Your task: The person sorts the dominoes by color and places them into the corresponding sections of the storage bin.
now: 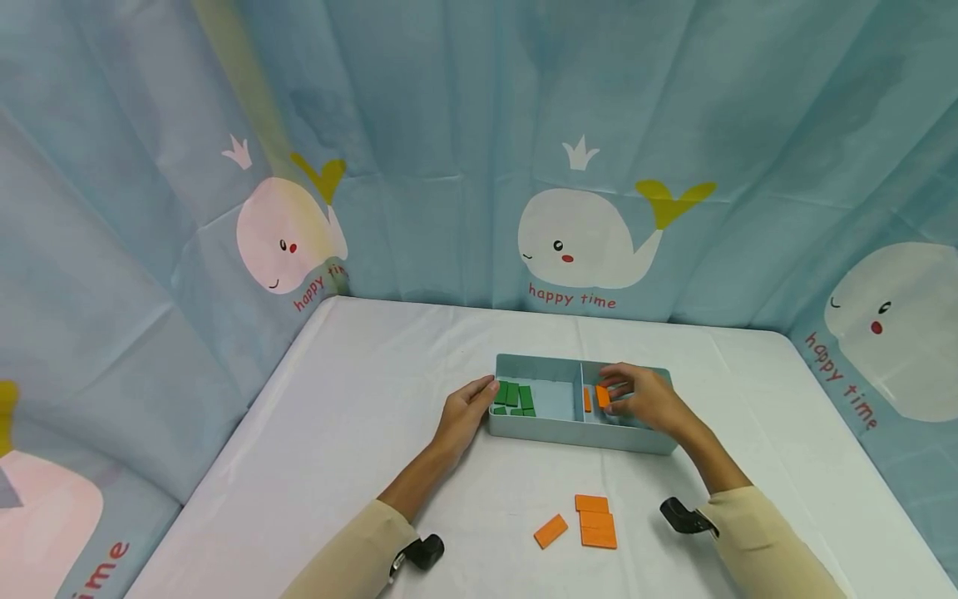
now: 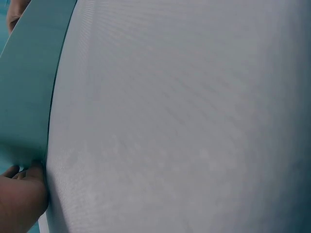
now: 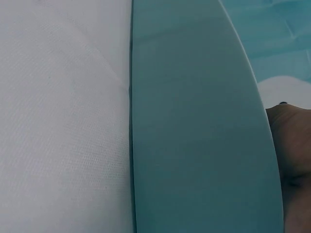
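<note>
A blue-green divided box [image 1: 584, 431] stands on the white table. At its left end my left hand [image 1: 459, 418] holds the wall, its fingers bent against the box in the left wrist view. Several green tiles [image 1: 527, 397] lie in the left compartment beside that hand. My right hand [image 1: 649, 401] reaches into the right compartment and pinches an orange tile [image 1: 602, 396] between thumb and fingers. Another orange tile [image 1: 587, 400] stands close to the divider. From the right wrist, the front wall [image 3: 199, 121] hides the fingertips and the tile.
In front of the box, several orange tiles [image 1: 599, 530] lie together on the white tablecloth [image 1: 359, 399], with a single orange tile [image 1: 550, 531] to their left. A blue curtain [image 1: 434, 166] printed with whales hangs along the table's back and sides.
</note>
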The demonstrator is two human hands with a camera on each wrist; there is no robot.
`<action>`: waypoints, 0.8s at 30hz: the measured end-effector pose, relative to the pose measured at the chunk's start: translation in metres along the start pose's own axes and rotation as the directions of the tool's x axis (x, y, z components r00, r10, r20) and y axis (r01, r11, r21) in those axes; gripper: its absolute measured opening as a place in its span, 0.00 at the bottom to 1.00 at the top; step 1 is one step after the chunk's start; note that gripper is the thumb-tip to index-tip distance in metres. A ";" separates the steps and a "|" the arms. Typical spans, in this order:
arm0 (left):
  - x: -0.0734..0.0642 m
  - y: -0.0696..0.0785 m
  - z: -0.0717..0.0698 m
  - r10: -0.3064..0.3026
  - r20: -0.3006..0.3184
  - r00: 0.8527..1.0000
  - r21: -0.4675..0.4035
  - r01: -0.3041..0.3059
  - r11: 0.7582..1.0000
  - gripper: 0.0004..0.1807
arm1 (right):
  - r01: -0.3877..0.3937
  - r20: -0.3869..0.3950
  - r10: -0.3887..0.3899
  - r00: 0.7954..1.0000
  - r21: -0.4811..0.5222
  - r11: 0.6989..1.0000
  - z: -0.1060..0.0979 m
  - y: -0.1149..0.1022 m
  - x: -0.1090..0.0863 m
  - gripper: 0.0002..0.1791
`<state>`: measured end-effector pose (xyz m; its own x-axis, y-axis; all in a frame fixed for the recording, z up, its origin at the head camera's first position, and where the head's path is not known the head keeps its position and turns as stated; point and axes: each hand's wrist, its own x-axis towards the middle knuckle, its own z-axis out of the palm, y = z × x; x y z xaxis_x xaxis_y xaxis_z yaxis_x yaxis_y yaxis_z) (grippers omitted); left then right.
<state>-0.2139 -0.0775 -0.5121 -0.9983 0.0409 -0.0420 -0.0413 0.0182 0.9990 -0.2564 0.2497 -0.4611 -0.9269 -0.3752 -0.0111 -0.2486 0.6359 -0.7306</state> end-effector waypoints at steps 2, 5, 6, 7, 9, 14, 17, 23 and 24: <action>0.000 0.000 0.000 0.002 0.002 1.000 -0.003 -0.002 1.000 0.36 | 0.000 0.008 0.000 1.000 0.005 1.000 0.000 0.001 0.001 0.32; 0.000 -0.001 0.000 0.005 0.008 1.000 -0.010 -0.005 1.000 0.36 | -0.006 0.010 0.006 1.000 0.017 1.000 0.000 0.001 0.003 0.32; 0.000 -0.001 0.000 0.003 0.009 1.000 -0.012 -0.003 1.000 0.37 | -0.007 0.007 0.007 1.000 0.020 1.000 0.000 0.001 0.003 0.32; 0.000 -0.001 0.000 0.002 0.009 1.000 -0.011 -0.002 1.000 0.37 | -0.006 0.006 0.006 1.000 0.024 1.000 0.000 0.002 0.003 0.31; 0.000 -0.001 -0.001 0.004 0.011 1.000 -0.011 -0.004 1.000 0.37 | -0.002 0.003 0.002 1.000 0.030 1.000 0.000 0.001 0.002 0.31; 0.000 0.000 0.000 0.003 0.007 1.000 -0.004 -0.003 1.000 0.37 | -0.003 -0.014 0.004 1.000 0.033 0.999 -0.001 0.000 -0.003 0.30; 0.000 0.000 0.000 -0.002 0.004 1.000 0.001 0.002 1.000 0.37 | -0.009 -0.032 0.010 0.999 0.040 0.999 -0.002 -0.001 -0.007 0.30; 0.000 -0.001 0.000 0.000 0.006 1.000 0.001 0.000 1.000 0.37 | 0.013 -0.078 -0.010 0.997 0.033 0.999 -0.004 -0.004 -0.018 0.30; 0.000 -0.001 0.000 0.001 0.006 1.000 0.001 -0.001 1.000 0.37 | 0.016 -0.088 -0.013 0.996 0.032 0.999 -0.004 -0.005 -0.020 0.30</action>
<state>-0.2137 -0.0775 -0.5132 -0.9981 0.0467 -0.0413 -0.0404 0.0196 0.9990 -0.2381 0.2569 -0.4541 -0.9447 -0.3228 0.0585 -0.2544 0.6082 -0.7519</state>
